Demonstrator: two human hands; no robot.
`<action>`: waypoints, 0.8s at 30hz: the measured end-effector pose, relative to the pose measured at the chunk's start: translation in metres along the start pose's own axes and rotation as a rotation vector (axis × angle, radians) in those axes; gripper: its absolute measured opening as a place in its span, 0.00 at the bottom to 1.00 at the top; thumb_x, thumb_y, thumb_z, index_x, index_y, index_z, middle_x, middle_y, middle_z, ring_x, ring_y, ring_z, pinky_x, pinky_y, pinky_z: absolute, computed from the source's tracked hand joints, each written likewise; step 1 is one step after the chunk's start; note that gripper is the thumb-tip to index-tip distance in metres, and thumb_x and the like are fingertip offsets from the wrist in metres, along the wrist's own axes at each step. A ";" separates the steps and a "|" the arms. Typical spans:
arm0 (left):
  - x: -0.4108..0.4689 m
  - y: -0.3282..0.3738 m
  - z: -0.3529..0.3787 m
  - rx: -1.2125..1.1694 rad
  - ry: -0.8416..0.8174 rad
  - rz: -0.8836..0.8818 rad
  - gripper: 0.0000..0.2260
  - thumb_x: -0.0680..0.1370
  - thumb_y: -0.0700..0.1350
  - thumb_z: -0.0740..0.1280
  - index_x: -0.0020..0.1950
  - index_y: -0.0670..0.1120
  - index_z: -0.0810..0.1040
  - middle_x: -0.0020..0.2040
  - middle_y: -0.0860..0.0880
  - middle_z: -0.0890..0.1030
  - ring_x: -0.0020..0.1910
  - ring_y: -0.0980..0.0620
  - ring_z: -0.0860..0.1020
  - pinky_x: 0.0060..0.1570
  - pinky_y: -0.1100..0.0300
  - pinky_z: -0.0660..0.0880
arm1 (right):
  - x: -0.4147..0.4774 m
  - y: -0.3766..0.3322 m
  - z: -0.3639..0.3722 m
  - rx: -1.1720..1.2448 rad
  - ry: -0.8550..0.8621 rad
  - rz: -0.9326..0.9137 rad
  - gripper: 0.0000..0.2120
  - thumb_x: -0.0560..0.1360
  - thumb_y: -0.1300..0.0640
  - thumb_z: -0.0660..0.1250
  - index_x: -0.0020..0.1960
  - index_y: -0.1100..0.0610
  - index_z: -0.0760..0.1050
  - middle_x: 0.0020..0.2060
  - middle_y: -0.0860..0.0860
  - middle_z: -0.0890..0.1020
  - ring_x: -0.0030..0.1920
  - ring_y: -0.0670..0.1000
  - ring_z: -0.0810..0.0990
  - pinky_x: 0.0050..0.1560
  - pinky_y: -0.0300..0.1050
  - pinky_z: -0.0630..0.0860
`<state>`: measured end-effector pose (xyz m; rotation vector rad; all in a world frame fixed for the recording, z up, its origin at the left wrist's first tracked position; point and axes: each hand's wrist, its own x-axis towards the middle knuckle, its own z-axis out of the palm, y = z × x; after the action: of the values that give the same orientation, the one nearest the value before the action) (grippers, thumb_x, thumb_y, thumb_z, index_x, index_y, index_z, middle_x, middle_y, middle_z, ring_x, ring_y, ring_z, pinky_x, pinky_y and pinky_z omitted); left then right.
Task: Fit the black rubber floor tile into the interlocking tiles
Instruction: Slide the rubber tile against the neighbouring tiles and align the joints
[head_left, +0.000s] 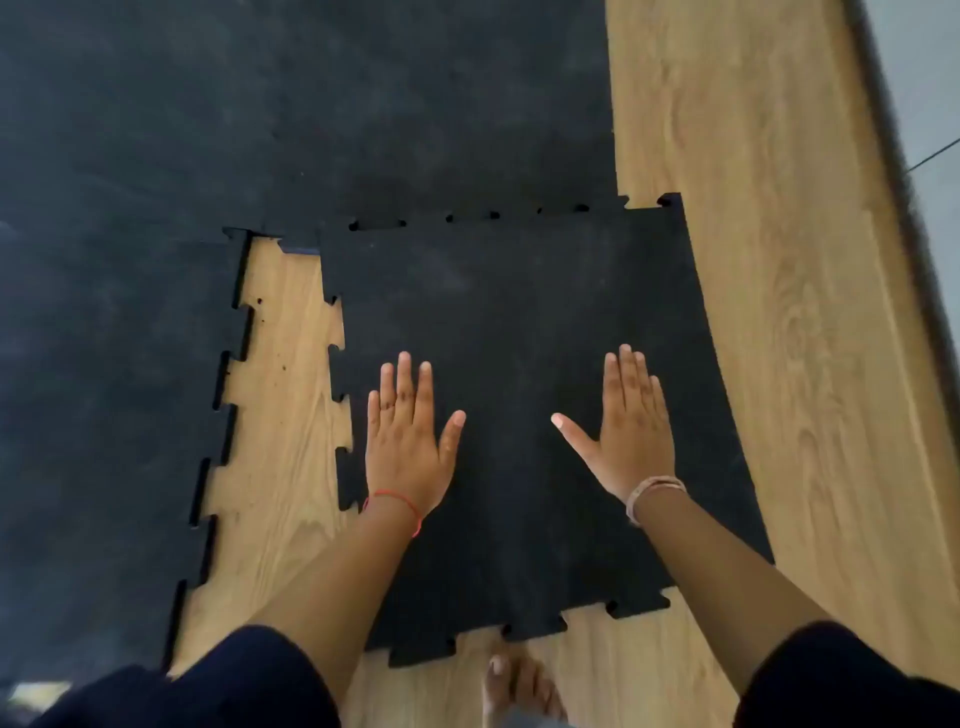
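Note:
A loose black rubber floor tile (519, 322) with toothed edges lies flat on the wooden floor. Its far edge meets the laid interlocking tiles (311, 114), with small gaps showing along that seam. Its left toothed edge stands apart from the laid tile on the left (104, 389), with a strip of bare wood between them. My left hand (408, 441) rests palm down on the loose tile near its left edge, fingers spread. My right hand (626, 426) lies flat on the tile's right half, thumb out. Neither hand grips anything.
Wooden floor (753, 260) runs along the right of the tiles up to a dark skirting strip (893, 197) and a pale wall. A bare foot (519, 686) stands on the wood just below the loose tile's near edge. Dark-clad knees fill the bottom corners.

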<state>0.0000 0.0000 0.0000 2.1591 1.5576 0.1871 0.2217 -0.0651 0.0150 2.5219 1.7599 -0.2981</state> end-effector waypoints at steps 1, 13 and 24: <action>-0.002 -0.002 0.014 -0.018 -0.002 -0.044 0.33 0.74 0.65 0.35 0.72 0.47 0.42 0.73 0.49 0.39 0.71 0.51 0.35 0.68 0.58 0.33 | 0.003 0.004 0.012 0.019 0.014 0.031 0.46 0.70 0.28 0.41 0.74 0.62 0.48 0.75 0.59 0.52 0.74 0.55 0.45 0.71 0.49 0.43; -0.009 -0.023 0.050 0.136 0.054 -0.055 0.30 0.77 0.60 0.45 0.73 0.44 0.47 0.74 0.47 0.48 0.73 0.48 0.44 0.69 0.56 0.37 | 0.032 0.092 0.029 0.260 -0.077 0.628 0.47 0.70 0.32 0.60 0.75 0.60 0.46 0.74 0.60 0.53 0.72 0.62 0.52 0.69 0.61 0.51; 0.000 -0.079 0.021 0.205 0.058 -0.040 0.29 0.77 0.60 0.45 0.74 0.48 0.47 0.75 0.49 0.48 0.73 0.51 0.42 0.69 0.57 0.36 | 0.006 0.041 0.029 0.423 -0.171 0.619 0.50 0.65 0.31 0.63 0.76 0.53 0.45 0.74 0.62 0.51 0.72 0.64 0.50 0.69 0.64 0.51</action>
<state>-0.0603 0.0135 -0.0540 2.2936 1.7170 0.0802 0.2587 -0.0784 -0.0169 3.0407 0.8526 -0.8775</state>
